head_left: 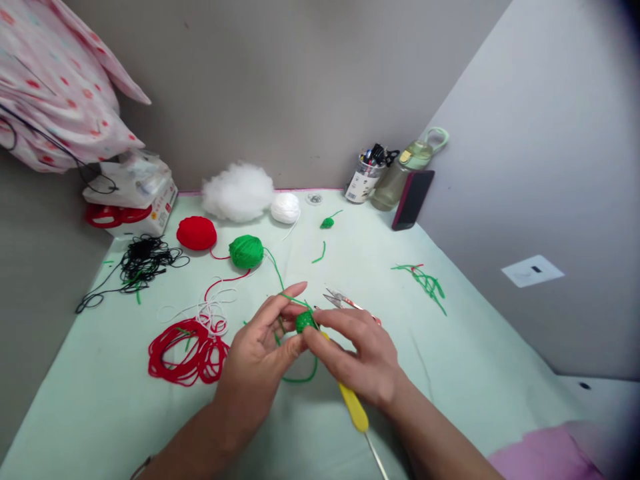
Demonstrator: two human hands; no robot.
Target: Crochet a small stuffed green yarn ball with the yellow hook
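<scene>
Mid-stitch, I'd judge: my left grip (260,352) pinches the small green crochet piece (305,322) over the middle of the tabletop (120,420), my right grip (364,347) closed round the yellow-handled hook (354,407). Next move calls for steady tension and a clean pull-through. The hook's working tip? Lost between both grips! Its lower end and the tabletop's near edge run out of view.

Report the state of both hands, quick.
Left hand: closed, holding the small green yarn piece.
Right hand: closed, holding the yellow-handled tool.
</scene>
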